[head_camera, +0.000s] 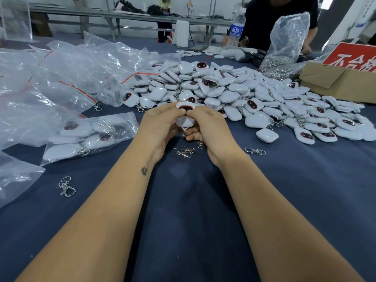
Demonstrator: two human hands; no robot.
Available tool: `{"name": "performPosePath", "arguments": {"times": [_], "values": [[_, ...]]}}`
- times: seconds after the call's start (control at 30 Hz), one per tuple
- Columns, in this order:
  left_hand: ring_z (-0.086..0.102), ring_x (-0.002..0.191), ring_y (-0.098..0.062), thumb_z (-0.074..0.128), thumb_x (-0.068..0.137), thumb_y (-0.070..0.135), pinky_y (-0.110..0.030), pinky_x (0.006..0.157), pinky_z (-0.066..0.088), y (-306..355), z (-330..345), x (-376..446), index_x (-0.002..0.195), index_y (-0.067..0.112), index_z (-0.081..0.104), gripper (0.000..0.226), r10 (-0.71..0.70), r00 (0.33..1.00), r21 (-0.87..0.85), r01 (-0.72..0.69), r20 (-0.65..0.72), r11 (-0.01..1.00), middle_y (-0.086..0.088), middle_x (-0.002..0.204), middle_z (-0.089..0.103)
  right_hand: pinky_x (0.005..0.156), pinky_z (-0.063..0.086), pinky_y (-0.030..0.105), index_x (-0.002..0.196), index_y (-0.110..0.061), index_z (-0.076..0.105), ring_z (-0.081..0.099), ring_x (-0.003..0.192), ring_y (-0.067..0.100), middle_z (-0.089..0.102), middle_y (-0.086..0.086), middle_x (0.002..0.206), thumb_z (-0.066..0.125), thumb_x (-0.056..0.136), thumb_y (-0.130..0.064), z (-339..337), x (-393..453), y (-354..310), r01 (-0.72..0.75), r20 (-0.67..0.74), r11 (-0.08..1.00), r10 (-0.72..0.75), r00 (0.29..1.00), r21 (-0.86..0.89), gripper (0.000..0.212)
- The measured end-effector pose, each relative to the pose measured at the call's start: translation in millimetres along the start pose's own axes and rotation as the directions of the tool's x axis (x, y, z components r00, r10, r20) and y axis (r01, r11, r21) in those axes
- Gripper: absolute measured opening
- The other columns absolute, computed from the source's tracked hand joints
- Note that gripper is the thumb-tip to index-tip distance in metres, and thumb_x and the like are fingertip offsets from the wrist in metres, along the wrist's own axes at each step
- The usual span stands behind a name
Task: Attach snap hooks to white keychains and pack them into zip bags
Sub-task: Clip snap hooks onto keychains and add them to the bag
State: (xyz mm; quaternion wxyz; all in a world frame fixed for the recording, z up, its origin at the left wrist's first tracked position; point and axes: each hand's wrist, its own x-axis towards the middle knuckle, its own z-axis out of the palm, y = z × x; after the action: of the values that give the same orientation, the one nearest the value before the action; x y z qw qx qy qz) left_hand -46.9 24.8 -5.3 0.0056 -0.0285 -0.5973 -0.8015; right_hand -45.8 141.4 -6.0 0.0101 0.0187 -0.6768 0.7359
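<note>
At the middle of the blue-covered table (284, 190), both hands met over one white keychain (184, 113). The left hand (160, 125) curled round its left side, thumb and fingertips pinching near the dark, red-rimmed face; the right hand (205, 125) pinched the same piece from the right, fingers bent. A snap hook (184, 132) hung below the keychain between the palms; whether it was fully attached could not be told.

Just beyond the fingers lay the heap of white keychains (234, 90), spreading right toward a cardboard box (337, 82) with a red sign (354, 58). To the left, a filled zip bag (87, 135) lay flat near the left forearm, with a drift of empty zip bags (61, 78) behind it reaching the table's left edge. Loose snap hooks (184, 150) lay on the cloth just under the wrists, another (255, 151) just right of the right wrist, one more (66, 187) well apart to the left. Bare cloth stretched between and beside the forearms toward the near edge. Across the table sat another person (280, 21) behind a bag of metal hooks (284, 43) and a water bottle (237, 31).
</note>
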Motion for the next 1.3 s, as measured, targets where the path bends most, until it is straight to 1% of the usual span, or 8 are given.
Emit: {"name": "performPosePath", "arguments": {"times": [0.27, 0.37, 0.6, 0.67, 0.77, 0.87, 1.07, 1.3], "values": [[0.067, 0.07, -0.013, 0.057, 0.092, 0.001, -0.03, 0.07, 0.056, -1.6, 2.5, -2.1, 0.096, 0.012, 0.074, 0.02, 0.052, 0.997, 0.077, -0.048, -0.056, 0.996, -0.005, 0.079, 0.073, 0.05, 0.051, 0.022, 0.073, -0.015, 0.063, 0.053, 0.051, 0.012, 0.063, 0.001, 0.062, 0.059, 0.092, -0.018, 0.4, -0.6, -1.4, -0.02, 0.002, 1.0, 0.02, 1.0, -0.001, 0.019], [0.068, 0.073, -0.007, 0.059, 0.092, 0.009, -0.025, 0.071, 0.056, -4.1, 6.8, -4.9, 0.086, 0.024, 0.075, 0.022, 0.184, 0.976, 0.3, -0.143, -0.113, 0.943, 0.004, 0.077, 0.074, 0.048, 0.049, 0.023, 0.076, -0.012, 0.064, 0.053, 0.05, 0.014, 0.062, 0.001, 0.06, 0.056, 0.092, -0.015, 0.8, -0.8, -2.0, -0.037, -0.014, 0.999, 0.038, 0.999, 0.021, 0.018], [0.06, 0.099, -0.007, 0.049, 0.086, 0.025, -0.027, 0.084, 0.047, 8.8, 4.3, -15.3, 0.129, 0.036, 0.058, 0.045, 0.545, 0.835, 0.802, -0.375, 0.076, 0.464, 0.017, 0.117, 0.065, 0.05, 0.048, 0.024, 0.072, -0.01, 0.062, 0.056, 0.051, 0.015, 0.065, 0.003, 0.06, 0.052, 0.093, -0.01, -0.3, -1.5, -4.8, -0.023, -0.092, 0.978, 0.044, 0.995, 0.209, 0.023], [0.056, 0.109, -0.026, 0.051, 0.082, 0.019, -0.037, 0.086, 0.043, 16.0, -8.9, -13.5, 0.119, 0.025, 0.066, 0.04, 0.665, 0.744, 0.93, -0.284, 0.059, 0.235, 0.003, 0.117, 0.066, 0.049, 0.049, 0.022, 0.08, -0.006, 0.061, 0.057, 0.051, 0.015, 0.067, 0.006, 0.063, 0.053, 0.093, -0.008, -0.7, -1.4, -5.7, -0.036, -0.103, 0.973, 0.061, 0.993, 0.226, 0.015], [0.043, 0.118, -0.037, 0.06, 0.079, 0.016, -0.043, 0.09, 0.038, 22.7, -32.0, -10.0, 0.12, 0.022, 0.065, 0.042, 0.536, 0.837, 0.993, 0.063, -0.108, 0.102, -0.009, 0.125, 0.057, 0.053, 0.052, 0.021, 0.092, -0.005, 0.059, 0.061, 0.056, 0.016, 0.067, 0.015, 0.08, 0.054, 0.091, -0.003, -1.2, -1.4, -4.9, -0.037, -0.105, 0.978, 0.059, 0.993, 0.204, 0.005], [0.048, 0.115, -0.04, 0.06, 0.075, 0.009, -0.041, 0.083, 0.041, 21.4, -41.3, -11.5, 0.123, 0.021, 0.062, 0.05, 0.351, 0.911, 0.975, 0.18, -0.215, 0.13, -0.014, 0.124, 0.056, 0.058, 0.056, 0.021, 0.09, -0.006, 0.06, 0.064, 0.058, 0.015, 0.067, 0.013, 0.082, 0.054, 0.09, 0.002, -1.1, -2.4, -4.5, -0.011, -0.103, 0.986, 0.029, 0.994, 0.166, 0.01], [0.056, 0.108, -0.038, 0.055, 0.075, 0.002, -0.038, 0.078, 0.042, 20.5, -35.8, -8.6, 0.117, 0.02, 0.065, 0.046, 0.387, 0.899, 0.971, 0.135, -0.205, 0.199, -0.011, 0.111, 0.067, 0.065, 0.058, 0.023, 0.095, -0.007, 0.06, 0.071, 0.072, 0.017, 0.07, 0.015, 0.092, 0.055, 0.091, 0.005, 2.6, -5.9, -4.9, 0.027, -0.055, 0.98, -0.016, 0.998, 0.196, 0.013], [0.065, 0.061, -0.004, 0.057, 0.078, 0.006, -0.032, 0.068, 0.059, 20.0, -14.2, -9.3, 0.08, 0.033, 0.066, 0.029, 0.379, 0.898, 0.676, -0.136, -0.226, 0.725, 0.011, 0.065, 0.066, 0.079, 0.059, 0.029, 0.107, -0.006, 0.045, 0.072, 0.082, 0.02, 0.062, 0.016, 0.097, 0.047, 0.1, 0.002, 16.2, -12.1, -9.3, 0.118, 0.071, 0.91, -0.159, 0.985, 0.398, 0.01]]}}
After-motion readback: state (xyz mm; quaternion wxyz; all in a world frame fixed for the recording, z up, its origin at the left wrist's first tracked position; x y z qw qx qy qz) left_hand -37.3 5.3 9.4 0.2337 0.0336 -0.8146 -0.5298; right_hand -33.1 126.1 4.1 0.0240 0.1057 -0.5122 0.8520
